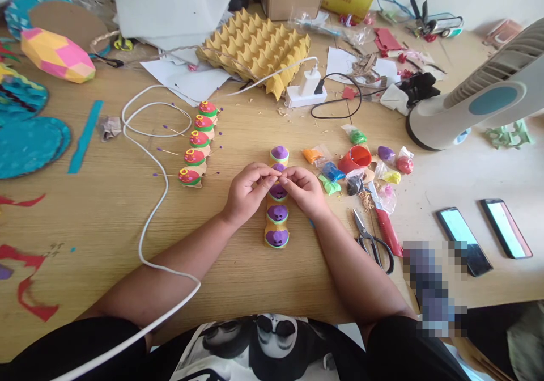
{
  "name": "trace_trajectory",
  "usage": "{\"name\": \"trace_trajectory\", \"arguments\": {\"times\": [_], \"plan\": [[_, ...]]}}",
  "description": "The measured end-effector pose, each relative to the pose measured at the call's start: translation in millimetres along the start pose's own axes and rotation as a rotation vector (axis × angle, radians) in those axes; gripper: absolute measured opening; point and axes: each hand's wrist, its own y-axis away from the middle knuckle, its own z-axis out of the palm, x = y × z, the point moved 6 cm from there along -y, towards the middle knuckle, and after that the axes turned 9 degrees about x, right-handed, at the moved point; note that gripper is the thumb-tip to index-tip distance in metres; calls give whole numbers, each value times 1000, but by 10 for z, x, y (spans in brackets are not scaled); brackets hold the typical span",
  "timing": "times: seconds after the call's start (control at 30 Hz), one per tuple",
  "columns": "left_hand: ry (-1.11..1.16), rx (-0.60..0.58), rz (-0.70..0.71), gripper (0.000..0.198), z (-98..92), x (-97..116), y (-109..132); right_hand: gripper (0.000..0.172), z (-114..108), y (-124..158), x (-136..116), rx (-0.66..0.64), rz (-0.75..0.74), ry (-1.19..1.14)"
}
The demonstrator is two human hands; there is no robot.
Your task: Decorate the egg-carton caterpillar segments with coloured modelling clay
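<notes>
A yellow egg-carton caterpillar with purple clay tops [277,222] lies lengthwise on the wooden table [238,279] in front of me. My left hand [247,191] and my right hand [302,187] meet over its middle segments, fingers curled and pinched together on a small purple bit I cannot make out. A second caterpillar with red and green tops and purple pins [198,144] lies to the left, untouched.
Small bags of coloured clay [331,171] and a red cup [357,159] sit right of my hands, with scissors [374,242] and a red knife [389,228]. Two phones [463,239] lie far right. A fan [480,100], egg tray [259,46] and white cable [148,222] surround.
</notes>
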Motion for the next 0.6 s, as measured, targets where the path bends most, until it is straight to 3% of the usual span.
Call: {"name": "trace_trajectory", "arguments": {"times": [0.27,0.6], "plan": [[102,-26,-75,22,27,-80,16,37,-34,-12,30,33,27,-38],[170,-64,-198,29,54,-156,42,37,-36,-7,59,-34,63,-127]]}}
